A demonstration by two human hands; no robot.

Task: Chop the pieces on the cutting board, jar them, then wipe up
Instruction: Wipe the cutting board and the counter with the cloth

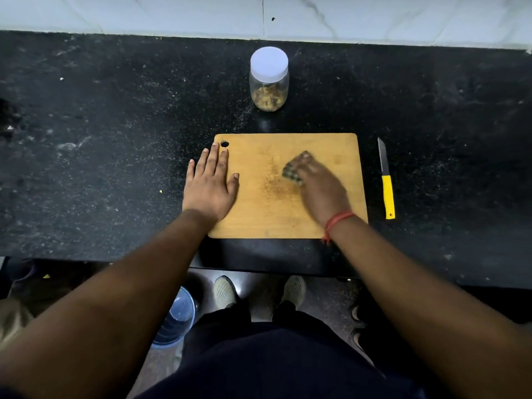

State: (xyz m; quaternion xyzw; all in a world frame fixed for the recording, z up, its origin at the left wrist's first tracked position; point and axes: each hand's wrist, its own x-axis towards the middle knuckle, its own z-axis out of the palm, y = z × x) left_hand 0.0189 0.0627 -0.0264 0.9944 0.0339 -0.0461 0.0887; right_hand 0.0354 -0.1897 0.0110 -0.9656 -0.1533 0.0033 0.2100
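A wooden cutting board (331,148) lies on the black counter in front of me. My left hand (211,184) lies flat with straight fingers on the board's left edge. My right hand (322,187), blurred, grips a small dark scrub pad (292,171) and holds it on the middle of the board. Behind the board stands a clear jar (269,87) with a white lid on it and chopped yellowish pieces inside. A knife with a yellow handle (387,191) lies on the counter just right of the board, blade pointing away from me.
The black counter (115,139) is speckled with fine crumbs, and a pale tiled wall (144,12) runs behind it. Below the counter's front edge, a blue bucket (178,318) stands on the floor beside my shoes.
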